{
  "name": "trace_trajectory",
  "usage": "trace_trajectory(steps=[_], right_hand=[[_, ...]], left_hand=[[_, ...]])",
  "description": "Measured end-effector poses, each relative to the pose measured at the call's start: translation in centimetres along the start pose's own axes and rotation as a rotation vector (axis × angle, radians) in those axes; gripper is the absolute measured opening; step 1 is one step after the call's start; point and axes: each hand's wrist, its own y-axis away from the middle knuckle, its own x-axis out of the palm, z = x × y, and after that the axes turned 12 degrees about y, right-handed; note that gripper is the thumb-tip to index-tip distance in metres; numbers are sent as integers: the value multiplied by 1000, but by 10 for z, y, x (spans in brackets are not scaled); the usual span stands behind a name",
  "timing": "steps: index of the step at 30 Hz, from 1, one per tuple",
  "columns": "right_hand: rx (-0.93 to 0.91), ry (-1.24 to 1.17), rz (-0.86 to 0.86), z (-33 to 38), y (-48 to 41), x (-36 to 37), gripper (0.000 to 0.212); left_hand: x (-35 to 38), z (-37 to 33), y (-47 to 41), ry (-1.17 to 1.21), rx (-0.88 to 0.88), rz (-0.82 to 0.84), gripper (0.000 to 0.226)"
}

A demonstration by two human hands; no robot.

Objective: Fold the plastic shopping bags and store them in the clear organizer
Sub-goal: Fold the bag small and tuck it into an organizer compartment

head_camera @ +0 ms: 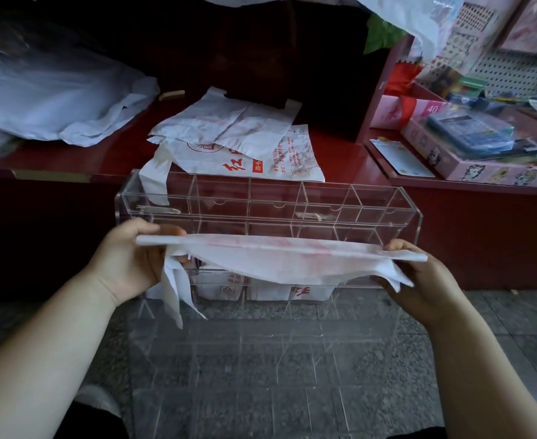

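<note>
The left hand [134, 258] and the right hand [419, 277] each grip an end of a folded white bag [279, 261], stretched level just near of the clear organizer [260, 201].

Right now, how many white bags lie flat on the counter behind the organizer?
2: a crumpled bag on top, a red-printed bag beneath it; more may hide underneath.

Wht bag [276, 261] stretched wide over clr organizer [270, 198].
</note>
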Motion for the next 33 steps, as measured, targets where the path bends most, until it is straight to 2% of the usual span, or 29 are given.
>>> trace_trajectory(steps=[2, 3, 5, 7, 8, 9, 10, 11, 15, 20, 23, 26, 28, 30, 33], right_hand=[[28, -155, 186, 1, 1, 5, 45], [46, -171, 158, 0, -1, 3, 48], [45, 19, -56, 0, 0, 3, 55], [22, 161, -93, 2, 6, 9, 64], [21, 193, -73, 0, 6, 8, 56], [20, 190, -58, 0, 7, 9, 39], [29, 186, -76, 0, 7, 10, 23], [33, 192, -102, 0, 6, 9, 17], [38, 278, -206, -5, 2, 7, 22], [-35, 312, -335, -9, -3, 6, 21], [-103, 372, -392, -8, -1, 9, 22], [-148, 432, -371, -6, 3, 16, 24], [-154, 444, -314, -3, 6, 23, 24], [-154, 438, -235, -2, 8, 32, 24], [-165, 444, -125, -6, 8, 49, 26]], left_hand=[[-3, 0, -2, -63, -26, -22, 63], [-2, 1, -1, -136, -35, -28, 66], [-2, 3, 1, -309, -7, 1, 62], [-1, 5, 1, -425, 27, 15, 49], [-1, 5, 0, -457, 42, 16, 40], [-1, 5, 0, -481, 67, 9, 32], [-2, 6, -2, -508, 100, -9, 28], [-1, 6, -3, -533, 133, -31, 28], [-3, 9, -6, -720, 252, -94, 35], [-7, 14, -10, -860, 334, -109, 24], [-6, 14, -10, -961, 324, -111, 11], [-2, 15, -7, -1074, 316, -114, 6], [8, 20, -1, -1084, 375, -54, 13], [26, 31, 9, -988, 377, 75, 20], [53, 55, 20, -919, 235, 275, 31]])
